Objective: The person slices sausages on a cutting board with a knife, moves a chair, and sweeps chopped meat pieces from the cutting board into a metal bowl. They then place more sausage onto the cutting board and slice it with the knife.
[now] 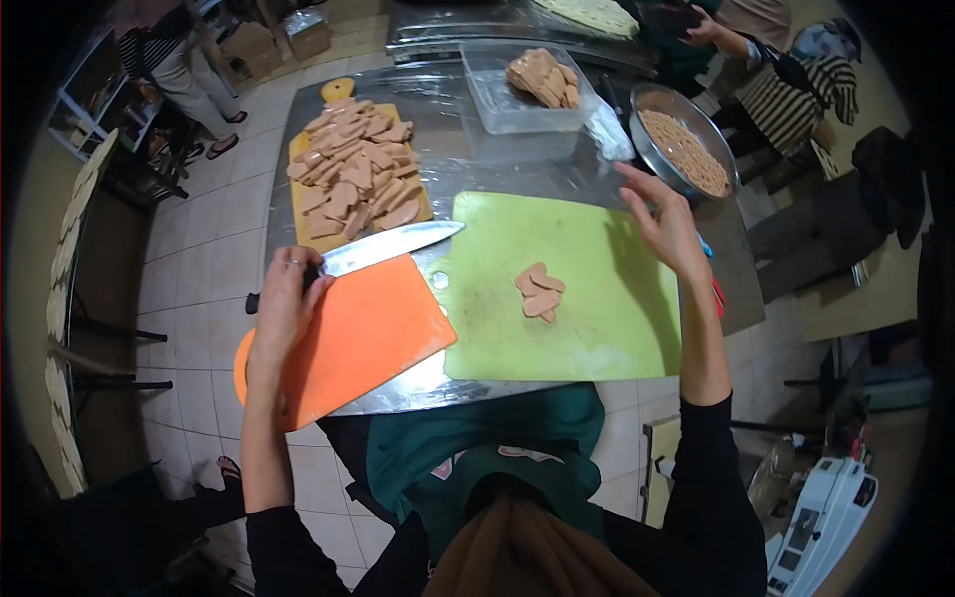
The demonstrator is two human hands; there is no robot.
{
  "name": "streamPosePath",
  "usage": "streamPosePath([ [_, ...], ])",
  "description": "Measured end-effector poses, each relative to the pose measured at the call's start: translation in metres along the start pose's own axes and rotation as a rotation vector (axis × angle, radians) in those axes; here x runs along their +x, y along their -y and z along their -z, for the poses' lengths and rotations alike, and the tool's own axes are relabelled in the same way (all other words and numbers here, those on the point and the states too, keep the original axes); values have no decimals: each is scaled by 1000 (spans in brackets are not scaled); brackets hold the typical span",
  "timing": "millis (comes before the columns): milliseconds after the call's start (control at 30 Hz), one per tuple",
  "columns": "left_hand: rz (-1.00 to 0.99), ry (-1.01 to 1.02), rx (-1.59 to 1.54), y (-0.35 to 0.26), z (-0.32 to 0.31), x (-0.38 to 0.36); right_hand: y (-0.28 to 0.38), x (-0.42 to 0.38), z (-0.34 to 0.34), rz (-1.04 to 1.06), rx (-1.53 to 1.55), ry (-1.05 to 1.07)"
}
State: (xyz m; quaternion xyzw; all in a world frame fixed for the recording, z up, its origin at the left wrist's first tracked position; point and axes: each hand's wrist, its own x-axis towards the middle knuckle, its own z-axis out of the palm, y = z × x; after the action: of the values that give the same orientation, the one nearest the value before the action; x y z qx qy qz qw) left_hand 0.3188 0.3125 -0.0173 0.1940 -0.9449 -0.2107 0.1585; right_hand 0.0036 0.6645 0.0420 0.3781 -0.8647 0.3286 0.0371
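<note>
Fingers of the left hand (284,298) grip the knife (383,249); right hand (668,224) spread wide above the green board's (597,298) far edge.

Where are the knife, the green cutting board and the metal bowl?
knife (393,245): head view, middle of the blade.
green cutting board (597,318): head view, bare surface right of the slices.
metal bowl (657,92): head view, far rim.

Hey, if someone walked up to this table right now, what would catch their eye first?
Probably the large steel kitchen knife, its handle gripped by the left hand over the bright orange plastic cutting board. Beside it lies the lime green cutting board with a small stack of pinkish sausage slices, while the right hand hovers open near its far edge. Behind the knife, a yellow board piled with slices stands out too.
</note>
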Motion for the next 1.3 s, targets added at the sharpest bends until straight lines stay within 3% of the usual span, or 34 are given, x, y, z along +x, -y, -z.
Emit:
streamPosePath([
  [67,89,48,-83,-2,9,3,17,-16,-5,-30,157,34],
  [200,-27,82,-6,-3,12,2,39,-47,-18,15,320,28],
  [233,-57,64,8,-2,11,1,48,-53,-14,-62,350,141],
  [367,-165,-25,83,3,3,-4,55,-75,-24,-119,453,150],
  [433,-310,-140,133,9,-1,-6,54,-84,-32,-96,484,97],
  [600,-371,-168,150,21,-7,-10,71,-106,-56,-57,754,50],
  [700,-404,-199,151,6,-6,-5,86,-114,-55,-55,617,289],
  [800,-351,-239,42,-24,-9,-6,101,-119,-72,14,697,388],
  [900,-227,-255,-142,-66,-18,-12,118,-123,-88,-152,886,496],
  [1000,-96,-235,-591,-131,-55,-28,134,-135,-116,-242,1288,228],
  [1033,-188,-227,-532,-153,-63,-29,133,-134,-109,-261,1353,283],
  [1067,-279,-218,-472,-173,-69,-29,133,-138,-110,-305,1222,73],
  [1133,-268,-198,-520,-201,-83,-30,118,-144,-98,-327,1085,-39],
  [1233,-325,16,-717,-220,-91,-29,91,-154,-73,-347,711,-223],
  [1267,-264,81,-877,-223,-91,-32,73,-163,-64,-549,772,-163],
  [1300,-268,59,-799,-223,-84,-31,71,-159,-56,-559,995,-275],
])
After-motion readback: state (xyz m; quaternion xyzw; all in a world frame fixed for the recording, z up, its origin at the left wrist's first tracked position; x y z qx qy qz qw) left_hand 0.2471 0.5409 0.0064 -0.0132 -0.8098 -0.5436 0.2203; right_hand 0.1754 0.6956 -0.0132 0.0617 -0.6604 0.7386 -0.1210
